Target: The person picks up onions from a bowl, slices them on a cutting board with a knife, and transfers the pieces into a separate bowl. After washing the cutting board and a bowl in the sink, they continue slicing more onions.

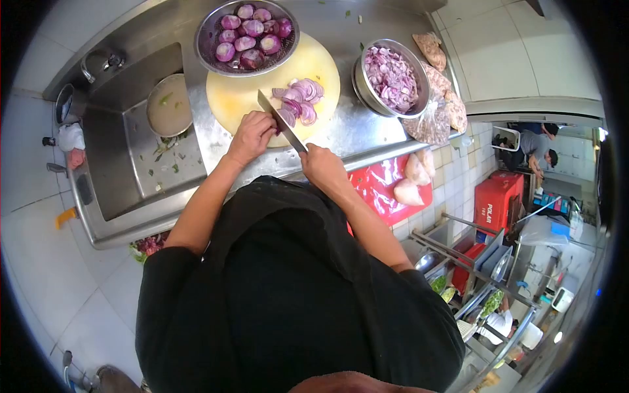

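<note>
My right hand (323, 167) is closed around the handle of a kitchen knife (283, 123), whose blade slants up and left over the board. Beside the blade, my left hand (253, 135) has its fingers curled down on a piece of red onion (278, 131), mostly hidden by the fingers and blade. Thin red onion slices (303, 98) lie fanned out to the right of the knife on the round, yellowish cutting board (229, 98). A metal colander (203, 49) of peeled red onions rests over the board's far edge.
To the right stands a metal bowl (364, 88) of sliced onion, with filled plastic bags (429, 124) beyond it. At left is a steel sink (108, 157) holding a round pan (169, 105). Below the counter edge lies a red surface (380, 190) with pale pieces. Other people (537, 154) stand far right.
</note>
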A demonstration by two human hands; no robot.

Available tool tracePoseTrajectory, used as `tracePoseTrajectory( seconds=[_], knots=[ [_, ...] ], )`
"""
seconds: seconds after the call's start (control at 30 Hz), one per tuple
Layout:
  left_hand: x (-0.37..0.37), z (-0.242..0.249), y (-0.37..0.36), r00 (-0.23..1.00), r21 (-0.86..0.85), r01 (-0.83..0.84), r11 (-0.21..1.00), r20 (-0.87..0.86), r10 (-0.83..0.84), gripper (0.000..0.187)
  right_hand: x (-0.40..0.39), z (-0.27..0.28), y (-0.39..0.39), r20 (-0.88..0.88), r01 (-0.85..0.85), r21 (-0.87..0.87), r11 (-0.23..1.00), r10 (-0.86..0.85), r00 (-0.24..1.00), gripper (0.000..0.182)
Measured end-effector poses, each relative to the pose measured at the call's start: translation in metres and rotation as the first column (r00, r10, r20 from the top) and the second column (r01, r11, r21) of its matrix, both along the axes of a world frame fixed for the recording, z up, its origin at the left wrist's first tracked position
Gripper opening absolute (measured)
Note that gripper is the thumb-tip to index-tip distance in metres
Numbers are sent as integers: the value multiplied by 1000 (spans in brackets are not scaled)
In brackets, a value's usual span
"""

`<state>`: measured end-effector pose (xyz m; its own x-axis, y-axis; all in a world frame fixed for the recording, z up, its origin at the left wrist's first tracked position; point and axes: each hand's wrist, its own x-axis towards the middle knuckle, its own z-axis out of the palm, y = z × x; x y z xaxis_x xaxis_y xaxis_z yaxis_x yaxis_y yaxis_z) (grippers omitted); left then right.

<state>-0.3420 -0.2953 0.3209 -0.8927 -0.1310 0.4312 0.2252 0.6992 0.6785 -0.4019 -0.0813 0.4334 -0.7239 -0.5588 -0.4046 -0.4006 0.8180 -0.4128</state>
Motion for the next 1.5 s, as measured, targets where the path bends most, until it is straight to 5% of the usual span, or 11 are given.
tracePoseTrajectory(
  seconds=[0.6,0.77,0.97,1.23,1.5],
  knots=[
    [3,-4,2,998,-2,-54,999,-15,54,11,-4,-16,-6,-8,-46,16,999,46,999,30],
    [4,-8,2,996,0,-75,997,-47,75,11,-5,17,-3,2,-57,48,997,57,998,31],
    [6,-13,1,995,8,-90,996,-37,91,12,-10,-22,-11,-26,-65,8,998,65,998,30],
    [6,-12,3,993,39,-104,994,-57,106,12,-1,25,6,33,-64,59,996,62,997,29],
    [2,-8,4,992,13,-110,994,-68,110,9,-15,-28,-9,-6,-66,-35,997,66,998,31]
  ],
)
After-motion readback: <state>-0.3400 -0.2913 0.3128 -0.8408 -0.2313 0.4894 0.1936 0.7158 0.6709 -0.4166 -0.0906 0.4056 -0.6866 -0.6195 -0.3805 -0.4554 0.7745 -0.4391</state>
